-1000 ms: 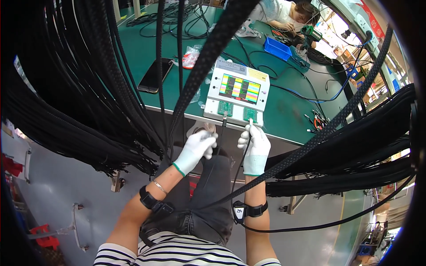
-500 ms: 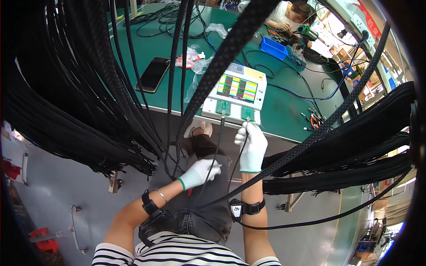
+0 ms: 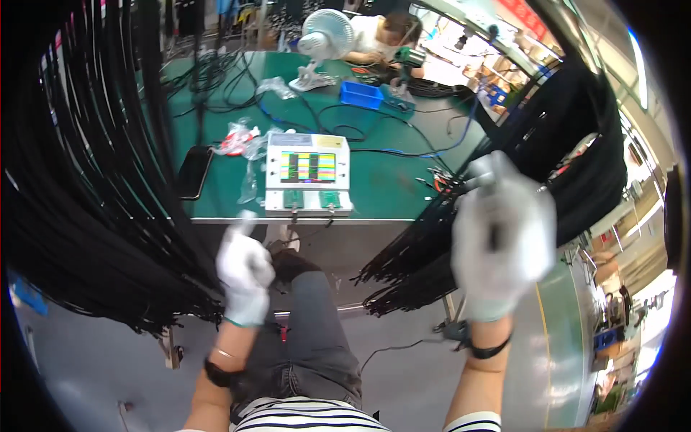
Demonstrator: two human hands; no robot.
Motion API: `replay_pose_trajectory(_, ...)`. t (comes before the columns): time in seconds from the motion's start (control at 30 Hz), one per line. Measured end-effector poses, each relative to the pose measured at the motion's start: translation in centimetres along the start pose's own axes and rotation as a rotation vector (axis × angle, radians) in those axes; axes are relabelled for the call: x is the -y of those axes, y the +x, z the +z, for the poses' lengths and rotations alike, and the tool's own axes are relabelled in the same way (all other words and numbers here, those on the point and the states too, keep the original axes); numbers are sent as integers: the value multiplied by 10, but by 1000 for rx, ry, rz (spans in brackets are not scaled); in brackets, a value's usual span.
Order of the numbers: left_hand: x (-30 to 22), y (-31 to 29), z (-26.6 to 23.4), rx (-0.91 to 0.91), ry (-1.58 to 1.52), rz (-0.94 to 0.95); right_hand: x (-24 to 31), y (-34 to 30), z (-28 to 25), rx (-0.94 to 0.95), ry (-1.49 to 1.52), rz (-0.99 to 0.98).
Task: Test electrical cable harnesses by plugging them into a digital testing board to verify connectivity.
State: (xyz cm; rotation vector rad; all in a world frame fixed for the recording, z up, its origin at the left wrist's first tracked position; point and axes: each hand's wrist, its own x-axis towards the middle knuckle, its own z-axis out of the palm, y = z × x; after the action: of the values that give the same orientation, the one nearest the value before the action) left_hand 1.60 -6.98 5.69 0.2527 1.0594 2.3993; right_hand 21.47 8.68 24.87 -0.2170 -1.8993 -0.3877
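My left hand [image 3: 245,268], in a white glove, hovers in front of the table's front edge, left of the tester. Its fingers are curled, with a pale tip pointing up; whatever they pinch is too small to make out. My right hand [image 3: 504,245], gloved too, is raised at the right beside the hanging bundle of black cables [image 3: 583,151]. Motion smears its fingers, and a dark spot shows across it. The white tester [image 3: 308,162] with a coloured screen stands at the table's front edge. Dark plugs [image 3: 294,214] sit at its two green circuit boards [image 3: 330,199].
Black cables [image 3: 93,201] hang thickly at left. On the green table [image 3: 389,194] lie a phone [image 3: 194,173], plastic bags [image 3: 237,138], a blue tray [image 3: 361,94], pliers [image 3: 440,176] and loose cables. A fan [image 3: 325,36] and another person [image 3: 374,39] are at the far side.
My right hand has left the tester's right-hand socket and swung right and up to the cable bundle. My left hand has shifted left and forward. The braided cables crossing the view are gone.
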Motion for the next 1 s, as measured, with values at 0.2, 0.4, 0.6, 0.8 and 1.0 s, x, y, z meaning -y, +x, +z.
replay_pose_trajectory(0.2, -22, 47, -23, 220, -365, -365, -60, 102, -65, -201, -857, -183)
replay_pose_trajectory(0.4, 5, 10, 9, 458, -86, -505, -63, 127, -61, -52, -939, -273)
replay_pose_trajectory(0.6, 46, -18, 11, 596, 90, -647, -48, 123, -40, -152, -489, -285)
replay_pose_trajectory(0.8, 70, -28, -13, 576, 269, -832, 8, 34, 33, -171, 216, 342)
replay_pose_trajectory(1.0, 118, -18, -37, 362, 47, -1159, 44, -174, 122, 676, 1456, 1280)
